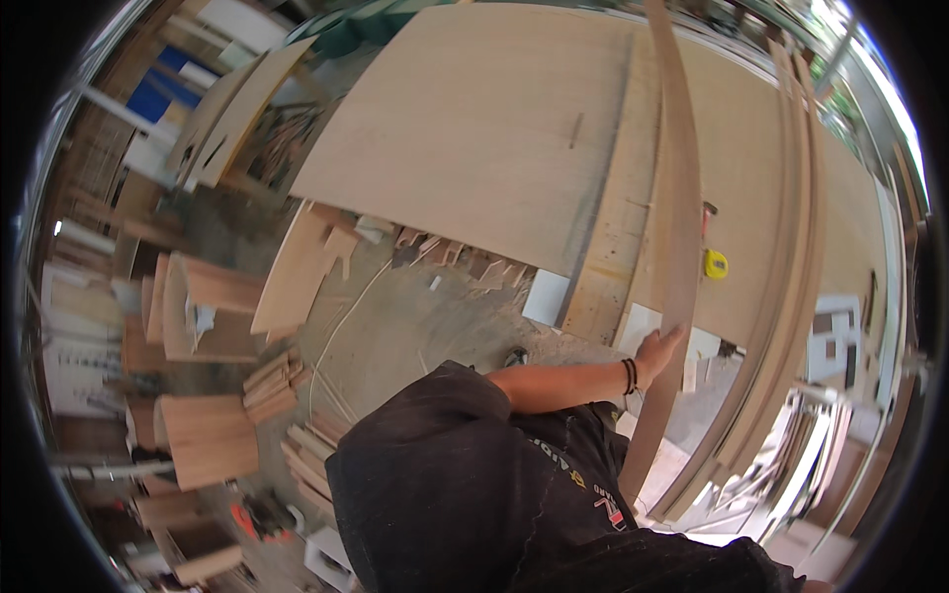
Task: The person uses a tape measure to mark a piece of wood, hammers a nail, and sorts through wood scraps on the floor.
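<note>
My left hand [658, 358], with dark bands at its wrist, is closed on the edge of a long narrow wooden board [680, 188]. The board stretches from beside my body up past the far edge of the worktable. Under and beside it lies a large plywood sheet [474, 128]. A yellow tape measure [716, 263] rests just right of the board, and a hammer with a red handle [708, 219] lies a little beyond it. My right hand does not show.
Long wooden strips [791, 257] run along the table's right side. Plywood boxes [203, 306] and a curved wooden panel [206, 440] stand at the left. Wood offcuts [460, 262] lie under the sheet's near edge, and a cable [336, 336] crosses the floor.
</note>
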Tool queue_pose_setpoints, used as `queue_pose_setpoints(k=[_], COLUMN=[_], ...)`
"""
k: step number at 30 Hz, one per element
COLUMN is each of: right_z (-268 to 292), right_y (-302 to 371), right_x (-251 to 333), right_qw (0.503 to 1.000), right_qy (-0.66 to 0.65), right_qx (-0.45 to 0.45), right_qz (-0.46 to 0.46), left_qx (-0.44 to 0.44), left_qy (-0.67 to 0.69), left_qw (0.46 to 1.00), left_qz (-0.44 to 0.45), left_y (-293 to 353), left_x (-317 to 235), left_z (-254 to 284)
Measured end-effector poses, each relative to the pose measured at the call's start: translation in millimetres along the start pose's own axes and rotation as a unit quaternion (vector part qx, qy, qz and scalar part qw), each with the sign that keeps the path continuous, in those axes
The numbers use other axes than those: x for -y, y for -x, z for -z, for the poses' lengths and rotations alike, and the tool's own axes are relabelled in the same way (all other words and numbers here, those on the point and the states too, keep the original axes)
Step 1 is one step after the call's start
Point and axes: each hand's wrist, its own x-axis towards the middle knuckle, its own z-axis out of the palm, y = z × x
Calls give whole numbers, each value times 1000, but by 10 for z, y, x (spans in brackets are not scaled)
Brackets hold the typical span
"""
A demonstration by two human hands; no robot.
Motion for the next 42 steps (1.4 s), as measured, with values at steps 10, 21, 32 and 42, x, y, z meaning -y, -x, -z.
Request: queue_pose_setpoints(k=[10, 21, 32, 42], right_z=[287, -381, -1024, -1711], right_y=[-1837, -2022, -1567, -1430], right_x=[1028, 2868, 5049, 5619], right_qw=[911, 808, 782, 793], right_qy=[-10, 36, 48, 148], right_qx=[172, 225, 202, 74], right_qz=[375, 543, 588, 586], left_qx=[-341, -408, -397, -342], left_qy=[171, 331, 243, -345], left_qw=[906, 831, 875, 873], left_qz=[-182, -183, -132, 50], left_y=[-190, 102, -290, 125], left_x=[-762, -1040, -1834, -2635], left_z=[1491, 3629, 5542, 6242])
